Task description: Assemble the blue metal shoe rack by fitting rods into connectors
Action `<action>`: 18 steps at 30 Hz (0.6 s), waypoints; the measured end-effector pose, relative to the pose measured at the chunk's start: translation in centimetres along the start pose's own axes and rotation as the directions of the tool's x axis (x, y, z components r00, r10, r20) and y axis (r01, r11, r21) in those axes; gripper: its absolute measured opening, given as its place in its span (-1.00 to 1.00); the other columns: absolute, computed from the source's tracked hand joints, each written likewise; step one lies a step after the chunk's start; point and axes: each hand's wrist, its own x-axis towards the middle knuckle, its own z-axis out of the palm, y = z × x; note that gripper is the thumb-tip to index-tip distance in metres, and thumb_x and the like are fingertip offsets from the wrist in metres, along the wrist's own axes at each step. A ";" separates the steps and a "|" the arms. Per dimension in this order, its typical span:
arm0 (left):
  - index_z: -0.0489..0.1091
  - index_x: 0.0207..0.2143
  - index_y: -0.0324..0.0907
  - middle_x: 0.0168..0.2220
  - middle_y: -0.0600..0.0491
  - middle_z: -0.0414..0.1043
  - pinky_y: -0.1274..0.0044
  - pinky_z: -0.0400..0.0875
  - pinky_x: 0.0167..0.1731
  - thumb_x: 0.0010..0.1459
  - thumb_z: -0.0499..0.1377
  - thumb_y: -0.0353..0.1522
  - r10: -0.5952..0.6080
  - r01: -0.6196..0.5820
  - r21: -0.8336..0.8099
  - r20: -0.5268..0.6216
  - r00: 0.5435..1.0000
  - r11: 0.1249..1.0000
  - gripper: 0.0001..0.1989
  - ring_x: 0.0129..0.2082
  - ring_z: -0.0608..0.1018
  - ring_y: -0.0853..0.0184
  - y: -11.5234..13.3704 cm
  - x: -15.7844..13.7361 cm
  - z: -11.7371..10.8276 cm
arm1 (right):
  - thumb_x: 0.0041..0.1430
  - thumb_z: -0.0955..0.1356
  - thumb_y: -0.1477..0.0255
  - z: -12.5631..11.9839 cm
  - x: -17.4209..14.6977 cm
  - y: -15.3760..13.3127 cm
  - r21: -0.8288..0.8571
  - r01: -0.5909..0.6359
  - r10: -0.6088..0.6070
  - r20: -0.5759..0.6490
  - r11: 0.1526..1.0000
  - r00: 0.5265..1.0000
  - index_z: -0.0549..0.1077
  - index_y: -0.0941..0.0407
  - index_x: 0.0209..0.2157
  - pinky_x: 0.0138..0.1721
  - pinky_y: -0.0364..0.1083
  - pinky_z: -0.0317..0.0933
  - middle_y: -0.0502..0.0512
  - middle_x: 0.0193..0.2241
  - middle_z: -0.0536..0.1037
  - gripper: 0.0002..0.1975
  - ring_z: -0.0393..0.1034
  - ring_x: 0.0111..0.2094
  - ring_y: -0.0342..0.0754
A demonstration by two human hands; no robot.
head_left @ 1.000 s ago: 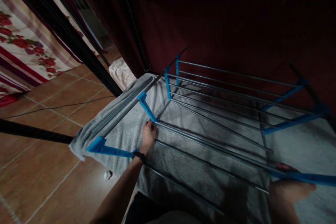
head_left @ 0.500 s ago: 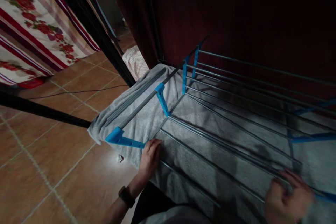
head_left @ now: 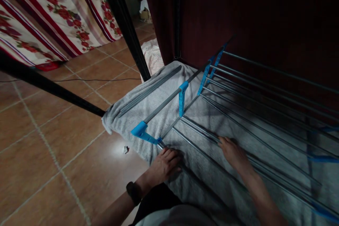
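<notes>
A rack of metal rods and blue plastic brackets lies on a grey towel-like cloth (head_left: 156, 109). My left hand (head_left: 166, 164), with a dark band on its wrist, curls over the nearest metal rod (head_left: 201, 185), just beside the front blue bracket (head_left: 144, 133). The rod's end meets that bracket. Further right, my right hand (head_left: 234, 152) has its fingers closed at a pair of middle rods (head_left: 200, 129); its grip is partly hidden. These rods run to a second blue bracket (head_left: 181, 99), which stands upright on a grey side tube (head_left: 165, 105).
Loose grey tubes (head_left: 150, 90) lie along the cloth's left part. Black frame bars (head_left: 127, 24) cross at the left, above the tiled floor (head_left: 87, 127). A small crumpled scrap (head_left: 126, 149) sits on the floor. Behind the rack hangs a dark red cloth (head_left: 238, 10).
My right hand has moved left and away from me along the middle rods. My left hand has shifted from the front bracket onto the near rod. The view has turned slightly left.
</notes>
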 end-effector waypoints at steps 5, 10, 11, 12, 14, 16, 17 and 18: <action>0.38 0.09 -0.13 0.01 -0.12 0.47 0.27 0.34 0.09 0.32 0.08 -0.33 0.033 -0.036 -0.067 -0.056 0.998 0.997 -0.69 0.02 0.47 0.17 0.7 -1.3 0.0 | 0.35 0.15 0.36 -0.3 -1.5 0.3 0.225 0.078 -0.088 0.038 0.971 0.995 0.45 0.10 0.08 0.05 0.04 0.26 0.25 0.03 0.53 -0.61 0.43 0.03 0.11; 0.47 -0.11 -0.10 -0.22 -0.04 0.52 0.38 0.44 -0.19 0.30 0.06 -0.37 -0.253 0.204 -0.158 -0.429 0.867 0.966 -0.79 -0.22 0.52 0.23 -3.1 -5.2 0.0 | 0.35 0.15 0.18 -1.3 -2.2 -0.6 0.404 0.062 -0.103 0.080 0.912 0.991 0.50 0.07 -0.01 0.12 0.02 0.23 0.20 0.02 0.52 -0.57 0.40 0.07 0.07; 0.47 -0.16 -0.11 -0.24 -0.03 0.52 0.38 0.46 -0.21 0.30 0.06 -0.33 -0.374 0.300 -0.225 -0.496 0.783 0.927 -0.80 -0.23 0.53 0.22 -4.6 -5.6 -0.4 | 0.37 0.11 0.15 -1.6 -1.9 -0.7 0.446 0.032 -0.086 0.101 0.895 0.991 0.52 0.05 -0.08 0.09 0.00 0.26 0.18 -0.04 0.55 -0.55 0.43 0.02 0.05; 0.47 -0.19 -0.12 -0.25 -0.03 0.52 0.38 0.47 -0.21 0.30 0.05 -0.28 -0.500 0.388 -0.315 -0.535 0.681 0.866 -0.79 -0.23 0.54 0.21 -6.3 -5.6 -1.1 | 0.38 0.07 0.15 -1.9 -1.5 -0.9 0.484 -0.005 -0.065 0.127 0.875 0.990 0.53 0.04 -0.15 0.05 -0.01 0.28 0.16 -0.11 0.57 -0.52 0.45 -0.04 0.02; 0.45 -0.20 -0.14 -0.27 -0.01 0.53 0.38 0.50 -0.23 0.28 0.06 -0.19 -0.695 0.479 -0.504 -0.515 0.501 0.719 -0.74 -0.26 0.55 0.20 -9.5 -4.5 -2.8 | 0.38 0.08 0.18 -2.4 -0.3 -1.3 0.536 -0.042 -0.049 0.155 0.843 0.987 0.54 0.03 -0.24 0.01 -0.03 0.30 0.14 -0.17 0.58 -0.53 0.46 -0.10 0.00; 0.44 -0.13 -0.14 -0.24 0.02 0.55 0.38 0.52 -0.19 0.22 0.12 -0.12 -0.740 0.460 -0.603 -0.374 0.559 0.652 -0.67 -0.23 0.57 0.20 -12.1 -1.8 -4.8 | 0.29 0.20 0.23 -3.0 1.1 -1.9 0.539 0.032 -0.130 0.145 0.842 0.981 0.55 0.06 -0.23 0.05 -0.03 0.27 0.15 -0.09 0.55 -0.66 0.43 -0.03 0.01; 0.44 -0.07 -0.13 -0.19 0.01 0.56 0.37 0.51 -0.14 0.20 0.14 -0.11 -0.703 0.443 -0.615 -0.274 0.656 0.652 -0.64 -0.19 0.57 0.19 -12.9 -0.1 -5.6 | 0.23 0.26 0.27 -3.4 1.8 -2.4 0.524 0.103 -0.206 0.142 0.846 0.968 0.56 0.07 -0.20 0.09 -0.04 0.24 0.15 -0.04 0.52 -0.72 0.40 0.02 0.01; 0.45 -0.07 -0.13 -0.16 -0.01 0.56 0.36 0.51 -0.11 0.20 0.15 -0.11 -0.647 0.424 -0.619 -0.184 0.739 0.661 -0.63 -0.16 0.57 0.18 -13.4 1.8 -6.2 | 0.17 0.31 0.32 -3.7 2.4 -2.9 0.500 0.176 -0.287 0.155 0.848 0.945 0.57 0.07 -0.19 0.13 -0.03 0.20 0.14 -0.01 0.50 -0.75 0.36 0.07 0.02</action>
